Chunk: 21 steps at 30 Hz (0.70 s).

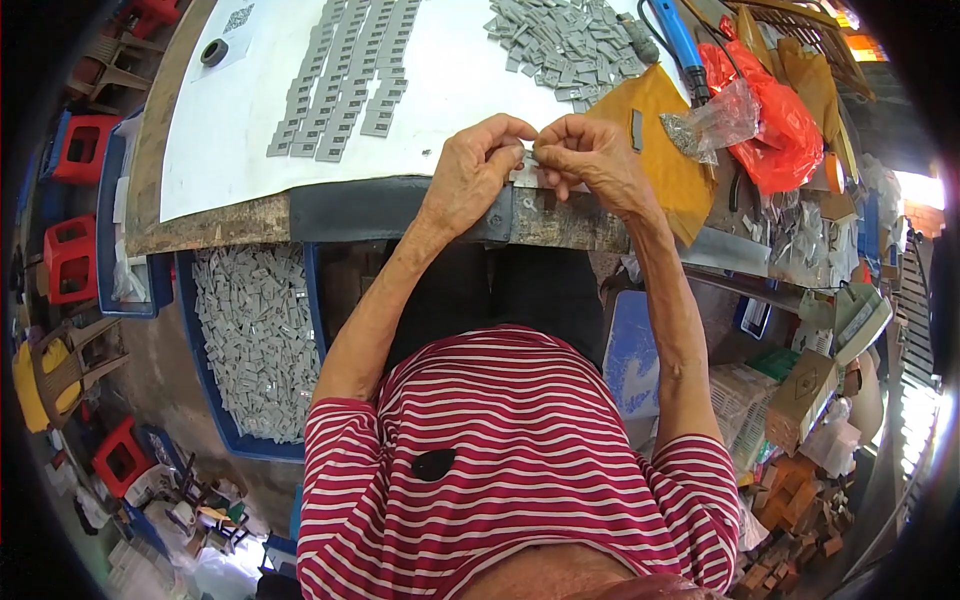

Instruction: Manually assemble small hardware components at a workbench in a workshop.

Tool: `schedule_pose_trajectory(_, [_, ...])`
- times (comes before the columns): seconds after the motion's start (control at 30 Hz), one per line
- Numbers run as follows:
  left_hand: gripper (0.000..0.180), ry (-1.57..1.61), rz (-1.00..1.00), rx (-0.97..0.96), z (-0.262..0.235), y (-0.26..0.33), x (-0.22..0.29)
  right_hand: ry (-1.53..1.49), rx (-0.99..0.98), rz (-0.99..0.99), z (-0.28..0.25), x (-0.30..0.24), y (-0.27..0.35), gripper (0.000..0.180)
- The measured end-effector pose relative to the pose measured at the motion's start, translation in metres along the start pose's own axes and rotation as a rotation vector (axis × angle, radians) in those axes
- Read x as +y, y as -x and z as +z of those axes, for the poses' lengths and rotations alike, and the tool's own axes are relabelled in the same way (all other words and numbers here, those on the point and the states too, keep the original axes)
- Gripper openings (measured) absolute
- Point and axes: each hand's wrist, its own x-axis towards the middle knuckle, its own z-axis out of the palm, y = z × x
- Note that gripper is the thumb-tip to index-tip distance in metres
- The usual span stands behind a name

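Both hands meet over the table's near edge, fingertips almost touching. My left hand (474, 172) is closed in a pinch, and my right hand (592, 160) pinches from the other side. Between the fingertips is a small grey piece (529, 154), mostly covered by the fingers. Ahead and to the left, flat grey plastic pieces (345, 85) lie overlapped in long, neat rows on a white sheet (235, 130). A loose heap of similar grey pieces (570, 50) lies beyond my hands.
A blue bin (187, 300) full of grey pieces stands below the table at left. Right of my hands are brown paper (665, 140), a blue pen-shaped tool (678, 45) and a red plastic bag (775, 125). A tape roll (214, 52) sits at the far left.
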Motion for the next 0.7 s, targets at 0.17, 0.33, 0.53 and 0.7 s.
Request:
schedule_pose_trajectory(0.17, [0.017, 0.078, -0.025, 0.013, -0.001, -0.001, 0.001, -0.014, 0.008, -0.028, 0.004, 0.003, 0.0, 0.011])
schedule_pose_trajectory(0.33, [0.017, -0.017, -0.118, -0.081, -0.007, -0.003, 0.005, 0.016, 0.064, -0.121, 0.007, 0.005, 0.0, 0.008])
schedule_pose_trajectory(0.53, [0.018, -0.426, 0.076, -0.071, -0.004, -0.005, 0.019, 0.015, 0.128, -0.185, 0.005, 0.0, -0.001, 0.005])
schedule_pose_trajectory(0.7, [0.019, -0.52, 0.227, -0.034, -0.002, -0.011, 0.018, 0.031, 0.127, -0.198, 0.001, -0.004, -0.002, 0.006])
